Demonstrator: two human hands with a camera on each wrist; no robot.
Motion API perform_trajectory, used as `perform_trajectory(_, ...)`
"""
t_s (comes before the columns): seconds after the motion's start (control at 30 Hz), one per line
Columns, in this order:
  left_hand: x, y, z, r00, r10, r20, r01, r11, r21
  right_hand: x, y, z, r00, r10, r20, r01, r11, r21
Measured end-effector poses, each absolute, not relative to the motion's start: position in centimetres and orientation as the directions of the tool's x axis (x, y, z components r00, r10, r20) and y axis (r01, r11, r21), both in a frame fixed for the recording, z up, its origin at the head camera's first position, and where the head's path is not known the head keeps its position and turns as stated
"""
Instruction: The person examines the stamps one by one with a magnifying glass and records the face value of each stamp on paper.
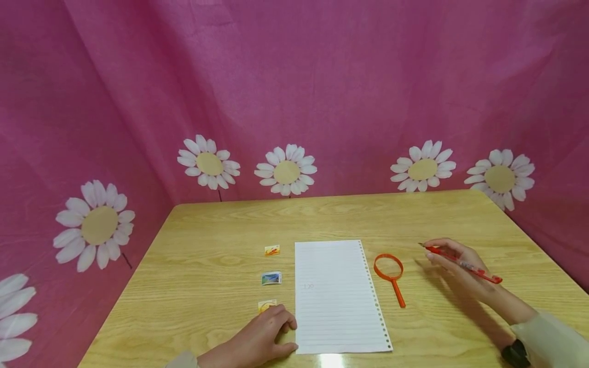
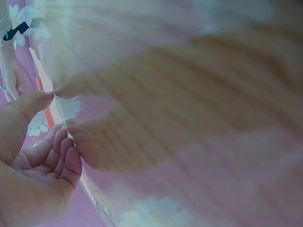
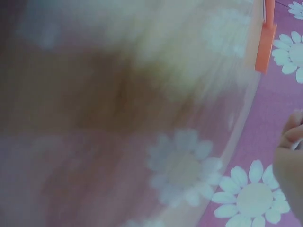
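My right hand (image 1: pixel 460 263) holds a red pen (image 1: pixel 478 270) above the table, right of an orange magnifying glass (image 1: pixel 398 294), the pen's dark tip pointing left. In the right wrist view only part of the right hand (image 3: pixel 292 146) shows, at the edge. A lined sheet of paper (image 1: pixel 340 306) lies in the middle with a small number written on its left side. At its lower left edge rests my left hand (image 1: pixel 262 335), thumb and fingertips down, fingers loosely bent. Just beyond that hand lies a yellow stamp (image 1: pixel 266 305), its near part hidden by the fingers.
Two more stamps lie in a column left of the paper: a blue-green stamp (image 1: pixel 271 278) and, farther back, a yellow stamp (image 1: pixel 272 250). The wooden table (image 1: pixel 211 255) ends at a pink curtain (image 1: pixel 322 92) with white flowers.
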State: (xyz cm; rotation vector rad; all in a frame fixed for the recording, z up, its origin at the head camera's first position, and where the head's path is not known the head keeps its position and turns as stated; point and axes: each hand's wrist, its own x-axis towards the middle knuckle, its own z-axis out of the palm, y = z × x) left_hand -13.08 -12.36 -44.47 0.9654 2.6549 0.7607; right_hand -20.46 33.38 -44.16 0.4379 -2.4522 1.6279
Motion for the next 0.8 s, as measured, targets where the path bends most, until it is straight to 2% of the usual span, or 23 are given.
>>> perform_trajectory(0.07,-13.0,-12.4,-44.5,-0.760,0.650,-0.027,0.536,0.648,0.541,-20.1,33.8,-44.1,-0.910,-0.209,0.357,-0.410,0.341,-0.846)
perform_trajectory(0.17,-13.0,-12.4,-44.5,-0.759,0.651,-0.016,0.541,0.644,0.540,-19.9,34.4,-44.2,-0.859,-0.295,0.419,-0.486,0.210,-0.848)
perform_trajectory(0.27,-13.0,-12.4,-44.5,-0.760,0.650,-0.010,0.543,0.644,0.539,-19.8,35.0,-44.2,-0.859,-0.337,0.385,-0.445,0.122,-0.887)
perform_trajectory(0.4,-13.0,-12.5,-44.6,-0.760,0.649,-0.017,0.538,0.644,0.543,-19.5,35.4,-44.1,-0.889,-0.333,0.315,-0.387,0.176,-0.905)
perform_trajectory(0.57,-13.0,-12.5,-44.6,-0.759,0.651,-0.002,0.548,0.642,0.536,-19.7,35.3,-43.8,-0.913,-0.314,0.260,-0.305,0.103,-0.947)
perform_trajectory(0.63,-13.0,-12.5,-44.6,-0.759,0.651,0.006,0.554,0.641,0.531,-19.8,35.2,-43.8,-0.930,-0.279,0.241,-0.285,0.131,-0.949)
perform_trajectory(0.8,-13.0,-12.5,-44.6,-0.757,0.654,0.010,0.560,0.640,0.527,-20.3,34.8,-44.0,-0.937,-0.263,0.229,-0.310,0.327,-0.893)
